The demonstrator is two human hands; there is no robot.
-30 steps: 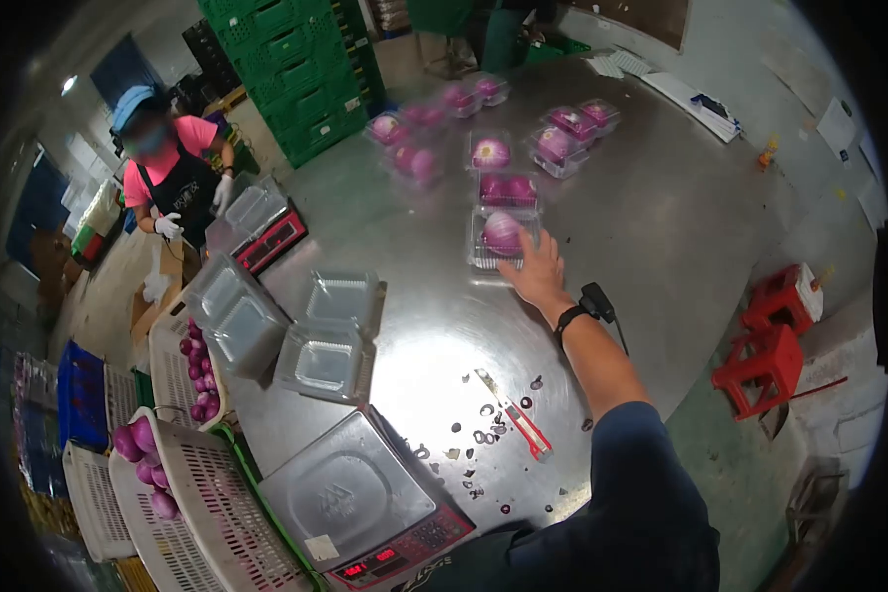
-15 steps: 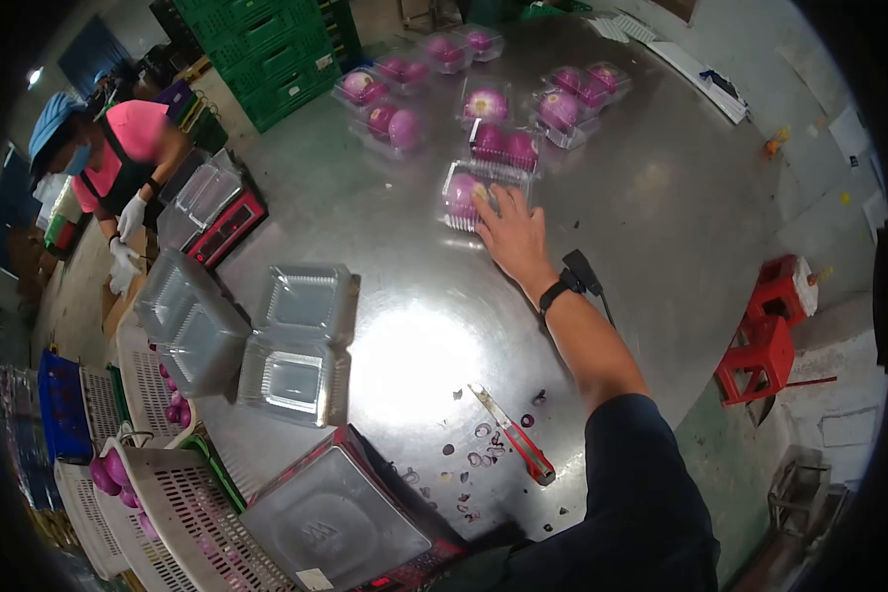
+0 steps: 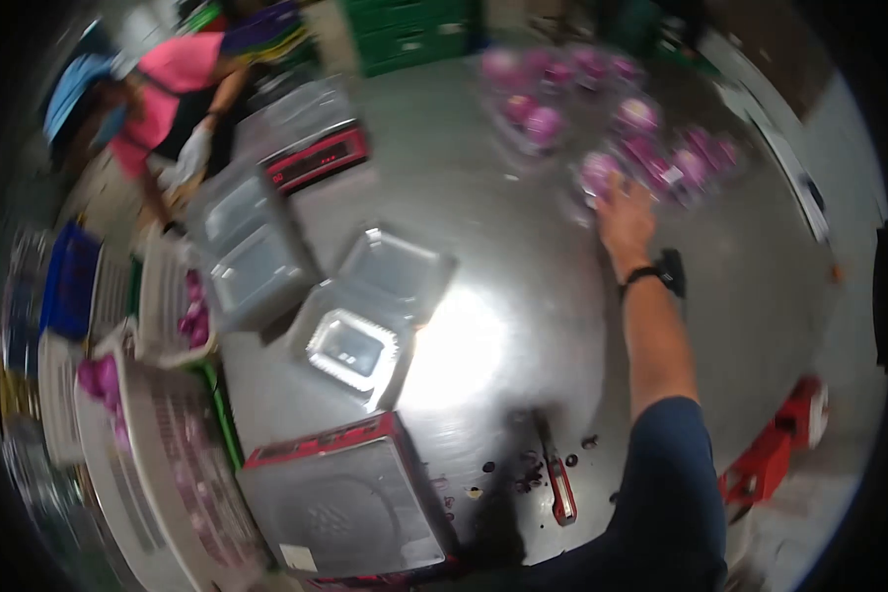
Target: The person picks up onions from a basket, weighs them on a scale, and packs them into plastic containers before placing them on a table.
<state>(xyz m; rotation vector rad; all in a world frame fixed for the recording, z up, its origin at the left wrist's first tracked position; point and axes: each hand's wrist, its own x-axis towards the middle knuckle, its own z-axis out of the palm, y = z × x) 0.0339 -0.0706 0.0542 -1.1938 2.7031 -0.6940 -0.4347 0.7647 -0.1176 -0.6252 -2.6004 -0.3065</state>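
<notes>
My right hand (image 3: pixel 627 217) reaches far across the steel table, its stretched fingers resting on the near side of a clear plastic clamshell box (image 3: pixel 594 187) with purple onion in it. Motion blurs the fingertips, but no firm grip shows. Close beside that box stand more clamshells of peeled purple onions (image 3: pixel 636 115). Two open clamshell boxes, one stacked group (image 3: pixel 257 261) and another (image 3: pixel 350 350), lie left of the middle. A red-handled cutter knife (image 3: pixel 559 488) lies near me among onion scraps (image 3: pixel 528 474). My left hand is out of view.
A weighing scale (image 3: pixel 340 503) stands at the near left edge, beside white crates (image 3: pixel 128 474) holding onions. Across the table a co-worker in pink (image 3: pixel 183 64) stands by a second red scale (image 3: pixel 316 158). Red stools (image 3: pixel 760 474) are at the right.
My view has turned left, so the whole scene shifts right and tilts. My right hand stays at the same onion box, its fingers now more blurred. The co-worker's hands have moved.
</notes>
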